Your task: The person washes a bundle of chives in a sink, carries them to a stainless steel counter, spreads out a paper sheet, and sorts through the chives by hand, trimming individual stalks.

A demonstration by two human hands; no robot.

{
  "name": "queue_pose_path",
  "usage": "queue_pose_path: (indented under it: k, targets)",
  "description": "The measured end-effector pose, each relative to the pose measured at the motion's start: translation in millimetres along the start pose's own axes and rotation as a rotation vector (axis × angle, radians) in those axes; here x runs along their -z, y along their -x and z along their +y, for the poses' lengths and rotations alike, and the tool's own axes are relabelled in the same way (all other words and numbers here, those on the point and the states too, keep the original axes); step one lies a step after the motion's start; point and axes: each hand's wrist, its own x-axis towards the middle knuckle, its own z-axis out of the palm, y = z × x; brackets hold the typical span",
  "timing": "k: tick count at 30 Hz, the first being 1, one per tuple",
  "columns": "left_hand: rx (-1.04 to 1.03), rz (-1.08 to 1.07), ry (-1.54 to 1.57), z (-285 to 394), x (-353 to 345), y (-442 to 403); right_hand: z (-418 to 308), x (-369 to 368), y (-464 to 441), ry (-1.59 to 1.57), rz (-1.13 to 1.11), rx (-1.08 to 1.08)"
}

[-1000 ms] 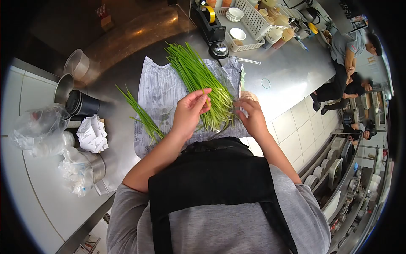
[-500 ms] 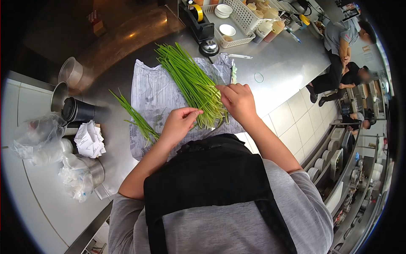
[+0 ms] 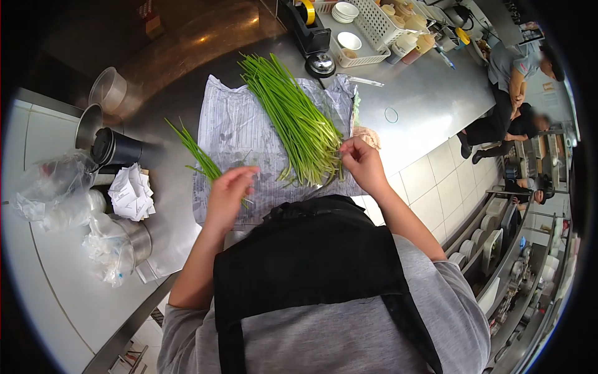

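Note:
A large bunch of long green chives (image 3: 289, 115) lies spread on printed newspaper (image 3: 218, 118), pale cut ends pointing toward me. At the right edge of those ends, my right hand (image 3: 363, 165) has thumb and fingers pinched together. Whatever it may hold is too small to make out. My left hand (image 3: 232, 190) hovers over the paper's left part, its fingers loosely apart and nothing visible in them. Just beyond it lies a smaller bunch of chives (image 3: 198, 153), its lower end partly hidden by that hand.
Behind the paper stand a tape dispenser (image 3: 306, 31), a call bell (image 3: 320, 65) and a white basket (image 3: 361, 57) with small dishes. A pen (image 3: 361, 80) and rubber band (image 3: 391, 115) lie right. Left are a black cup (image 3: 115, 148) and crumpled papers (image 3: 132, 192). Two people (image 3: 511, 81) are beyond the counter.
My left hand has moved left, away from the large bunch toward the smaller one. My right hand has shifted slightly right and down, to the bunch's edge. The view has shifted a little.

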Motion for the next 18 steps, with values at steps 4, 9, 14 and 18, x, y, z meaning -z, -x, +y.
queue_pose_path:
  k: [4, 9, 14, 18]
  targets:
    - [0.032, 0.204, 0.1, -19, 48, -7, 9, 2, 0, 0.565, 0.027, 0.252]
    - [-0.055, 0.353, -0.159, -33, 62, -7, 3, -14, -28, 0.728, 0.094, 0.433]
    - [-0.295, 0.465, -0.58, -28, 62, -3, 7, -27, -59, 0.708, 0.109, 0.377]
    - [-0.432, 0.452, -0.585, -1, 37, 0, -12, -19, -60, 0.447, 0.071, 0.282]
